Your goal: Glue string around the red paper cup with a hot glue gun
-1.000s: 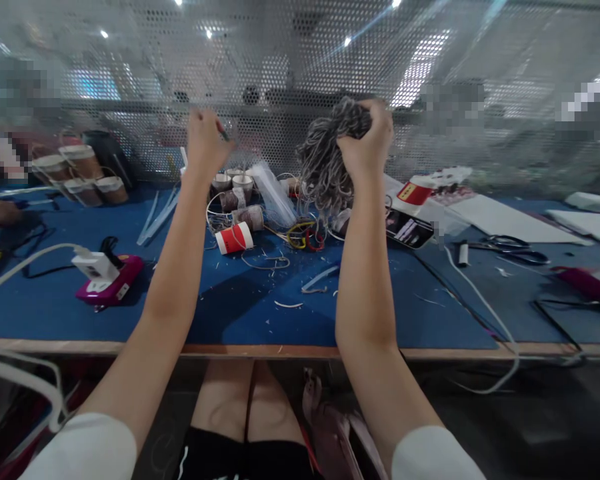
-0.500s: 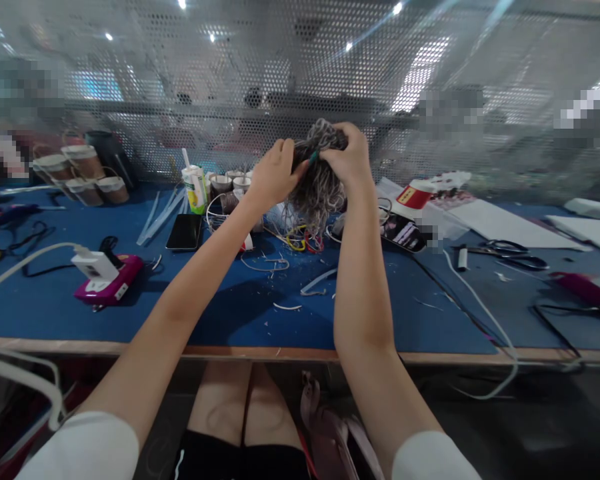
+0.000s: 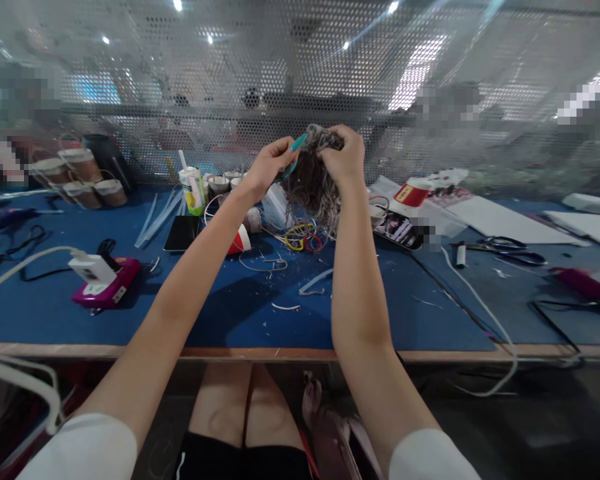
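Observation:
Above the middle of the table, my right hand (image 3: 347, 153) is closed around the gathered top of a shaggy grey yarn bundle (image 3: 313, 180), whose loose strands hang below. My left hand (image 3: 271, 162) is closed on a small teal tool (image 3: 299, 142) at the bundle's left side. One teal end shows above the fingers and another teal part below them; its exact kind I cannot make out. Under the bundle lie scissors with yellow handles (image 3: 295, 237) among tangled wires. A red and white paper cup (image 3: 241, 241) lies on its side beyond my left forearm.
A phone (image 3: 181, 233) and a drink carton (image 3: 192, 190) are at the left, near a purple power strip (image 3: 111, 285). Black-handled scissors (image 3: 513, 250) and white boards (image 3: 510, 223) occupy the right. A white cable (image 3: 475, 307) runs over the table's front edge.
My left hand has drawn slightly left, away from my right hand, and more of the teal tool shows. My right hand still grips the yarn bundle in nearly the same place.

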The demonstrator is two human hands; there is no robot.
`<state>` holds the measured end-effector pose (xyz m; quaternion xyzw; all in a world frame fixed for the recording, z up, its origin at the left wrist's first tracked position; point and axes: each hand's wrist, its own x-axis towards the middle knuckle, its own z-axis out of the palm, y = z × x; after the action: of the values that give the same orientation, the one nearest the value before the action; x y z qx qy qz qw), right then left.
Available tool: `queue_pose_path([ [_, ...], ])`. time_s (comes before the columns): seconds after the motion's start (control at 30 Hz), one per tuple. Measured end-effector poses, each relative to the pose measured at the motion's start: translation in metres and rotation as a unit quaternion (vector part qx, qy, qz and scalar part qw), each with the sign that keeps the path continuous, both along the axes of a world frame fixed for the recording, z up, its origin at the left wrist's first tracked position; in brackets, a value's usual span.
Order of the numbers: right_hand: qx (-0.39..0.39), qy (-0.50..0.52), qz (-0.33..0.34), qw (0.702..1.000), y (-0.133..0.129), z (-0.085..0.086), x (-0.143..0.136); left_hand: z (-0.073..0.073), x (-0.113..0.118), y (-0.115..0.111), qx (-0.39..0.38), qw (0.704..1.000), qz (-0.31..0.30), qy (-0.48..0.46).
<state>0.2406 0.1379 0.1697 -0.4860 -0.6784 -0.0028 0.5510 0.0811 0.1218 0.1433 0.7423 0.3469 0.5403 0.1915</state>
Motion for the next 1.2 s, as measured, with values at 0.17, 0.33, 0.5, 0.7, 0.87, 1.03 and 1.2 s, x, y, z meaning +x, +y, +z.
queue_pose_path([
  [0.17,0.005,0.042,-0.02,0.999,0.002,-0.005,-0.005,0.001,-0.001,-0.006,-0.063,0.996,0.013,-0.061],
  [0.33,-0.018,0.06,-0.032,0.998,0.008,-0.012,-0.01,0.002,0.0,-0.006,-0.045,0.996,-0.012,-0.074],
  [0.5,-0.037,0.098,-0.024,0.994,0.012,-0.015,-0.011,0.01,0.001,-0.022,-0.063,0.99,-0.061,-0.114],
  [0.7,-0.04,0.133,-0.033,0.99,0.018,-0.022,-0.008,0.017,0.007,-0.039,-0.05,0.988,-0.063,-0.131],
  [0.87,-0.044,0.15,-0.01,0.988,0.029,-0.028,-0.004,0.025,0.014,-0.053,-0.029,0.953,-0.137,-0.27],
  [1.03,-0.043,0.172,0.008,0.984,0.033,-0.034,-0.006,0.037,0.02,-0.079,-0.001,0.928,-0.173,-0.33],
  [1.2,-0.097,0.175,-0.045,0.979,0.029,-0.045,-0.007,0.05,0.019,-0.106,0.052,0.916,-0.222,-0.329],
])
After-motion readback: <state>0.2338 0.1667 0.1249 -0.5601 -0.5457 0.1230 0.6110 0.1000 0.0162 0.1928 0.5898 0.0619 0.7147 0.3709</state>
